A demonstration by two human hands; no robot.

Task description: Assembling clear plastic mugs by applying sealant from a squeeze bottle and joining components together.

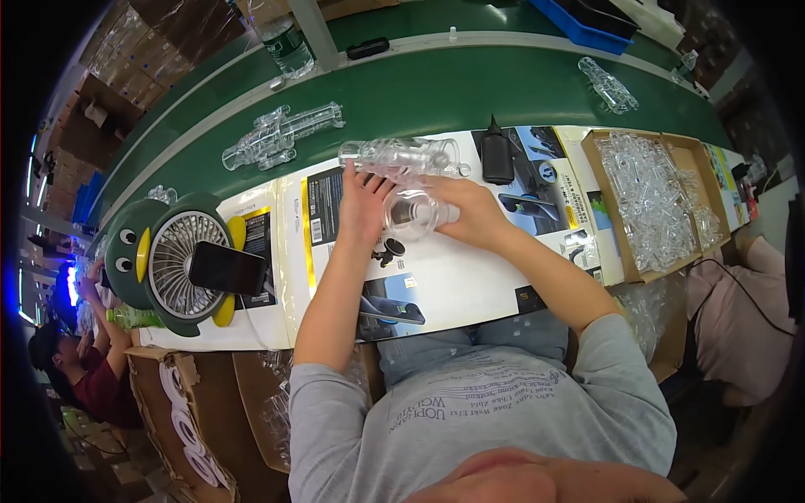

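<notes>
A long clear plastic assembly (401, 154), tube-like with side fittings, lies crosswise above the printed cardboard on the bench. At its left end is my left hand (362, 208), thumb up against the tube and fingers curled against its lower side. My right hand (471, 210) is closed around the neck of a clear part with a round flange (410, 215). Its index fingertip meets the underside of the long assembly. Whether the two clear parts are joined, I cannot tell. A black squeeze bottle (496, 155) with a pointed nozzle stands to the right.
Similar clear assemblies (283, 136) lie on the green bench (402, 92) behind. A cardboard box (622, 243) of clear parts is at right. Left are a penguin-shaped fan (178, 260) and a dark phone (226, 268). A water bottle (287, 46) stands at the back; co-workers sit either side.
</notes>
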